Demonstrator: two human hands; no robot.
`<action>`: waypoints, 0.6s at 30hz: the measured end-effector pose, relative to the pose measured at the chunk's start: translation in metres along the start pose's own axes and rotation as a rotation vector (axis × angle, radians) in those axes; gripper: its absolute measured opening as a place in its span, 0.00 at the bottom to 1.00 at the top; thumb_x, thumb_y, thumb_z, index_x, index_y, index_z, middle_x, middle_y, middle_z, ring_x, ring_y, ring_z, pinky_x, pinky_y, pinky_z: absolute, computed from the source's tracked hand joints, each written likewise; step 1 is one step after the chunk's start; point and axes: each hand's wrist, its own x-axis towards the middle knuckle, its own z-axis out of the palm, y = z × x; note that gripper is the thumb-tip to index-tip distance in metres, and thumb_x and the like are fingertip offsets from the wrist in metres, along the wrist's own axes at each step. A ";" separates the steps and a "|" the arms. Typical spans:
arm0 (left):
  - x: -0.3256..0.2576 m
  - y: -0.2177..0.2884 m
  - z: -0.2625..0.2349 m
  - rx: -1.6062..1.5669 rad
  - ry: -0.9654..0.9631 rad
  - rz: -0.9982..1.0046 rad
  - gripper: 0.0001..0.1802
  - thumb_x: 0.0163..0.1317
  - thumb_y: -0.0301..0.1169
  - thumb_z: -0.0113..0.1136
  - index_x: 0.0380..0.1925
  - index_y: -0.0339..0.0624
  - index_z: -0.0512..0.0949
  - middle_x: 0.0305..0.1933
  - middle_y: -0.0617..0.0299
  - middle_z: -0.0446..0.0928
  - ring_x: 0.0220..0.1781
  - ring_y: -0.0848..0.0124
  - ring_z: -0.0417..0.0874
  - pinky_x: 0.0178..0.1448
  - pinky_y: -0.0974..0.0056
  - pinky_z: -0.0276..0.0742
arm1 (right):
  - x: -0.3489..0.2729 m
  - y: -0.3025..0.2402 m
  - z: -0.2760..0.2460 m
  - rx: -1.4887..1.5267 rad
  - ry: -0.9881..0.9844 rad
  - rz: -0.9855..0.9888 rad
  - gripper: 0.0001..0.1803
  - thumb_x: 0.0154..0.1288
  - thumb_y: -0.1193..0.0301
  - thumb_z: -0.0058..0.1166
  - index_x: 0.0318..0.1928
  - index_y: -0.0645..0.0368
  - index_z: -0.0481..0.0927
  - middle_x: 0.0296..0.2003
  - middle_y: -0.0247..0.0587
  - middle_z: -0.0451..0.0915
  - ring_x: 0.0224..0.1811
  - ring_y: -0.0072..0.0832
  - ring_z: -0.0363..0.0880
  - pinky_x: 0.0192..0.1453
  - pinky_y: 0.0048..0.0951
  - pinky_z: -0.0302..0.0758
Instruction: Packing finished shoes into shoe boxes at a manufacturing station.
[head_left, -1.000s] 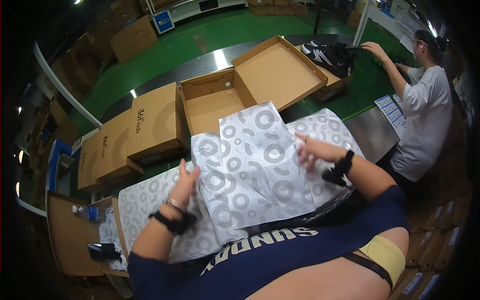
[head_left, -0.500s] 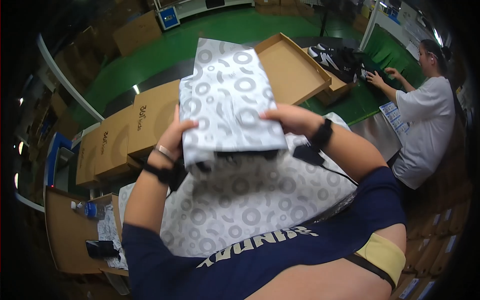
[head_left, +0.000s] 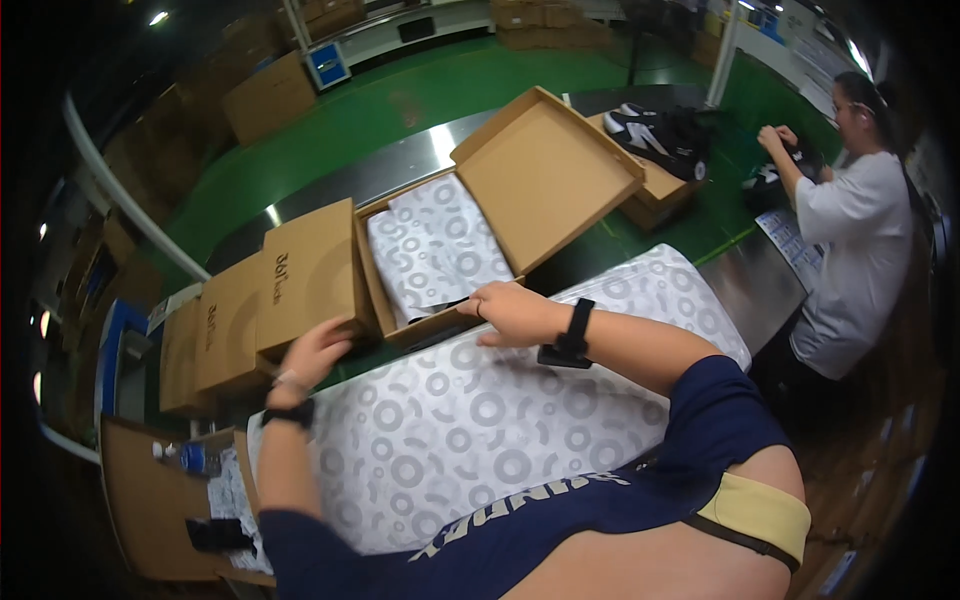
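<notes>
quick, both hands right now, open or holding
Left hand: open, holding nothing visible.
Right hand: fingers at near rim of open box; grip can't be told.

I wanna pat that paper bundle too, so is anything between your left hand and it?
Yes, from here: a corner of the closed box and the side of the open box lie between the left hand and the paper bundle.

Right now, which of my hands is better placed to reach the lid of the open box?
Probably the right hand: it is at the open box, close to its lid. The left hand is farther left, by a closed box.
</notes>
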 end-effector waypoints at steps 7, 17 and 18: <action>-0.258 -0.247 -0.183 1.138 1.127 0.018 0.18 0.62 0.30 0.38 0.48 0.35 0.72 0.43 0.49 0.77 0.47 0.57 0.76 0.56 0.61 0.68 | -0.073 0.005 0.003 -0.137 -0.371 0.296 0.27 0.47 0.61 0.58 0.48 0.58 0.72 0.39 0.47 0.74 0.44 0.43 0.72 0.45 0.40 0.71; -0.192 -0.247 -0.200 0.853 1.119 -0.011 0.18 0.62 0.30 0.38 0.47 0.35 0.72 0.42 0.50 0.77 0.46 0.58 0.77 0.54 0.60 0.69 | -0.097 0.000 0.008 -0.152 -0.167 0.346 0.25 0.49 0.61 0.54 0.48 0.59 0.73 0.41 0.47 0.72 0.47 0.41 0.69 0.49 0.37 0.68; -0.187 -0.243 -0.201 0.830 1.114 -0.019 0.18 0.62 0.30 0.38 0.47 0.34 0.72 0.42 0.50 0.77 0.46 0.58 0.77 0.54 0.60 0.69 | -0.101 0.001 0.009 -0.142 -0.153 0.332 0.25 0.49 0.62 0.54 0.48 0.59 0.73 0.41 0.47 0.72 0.48 0.41 0.69 0.49 0.37 0.67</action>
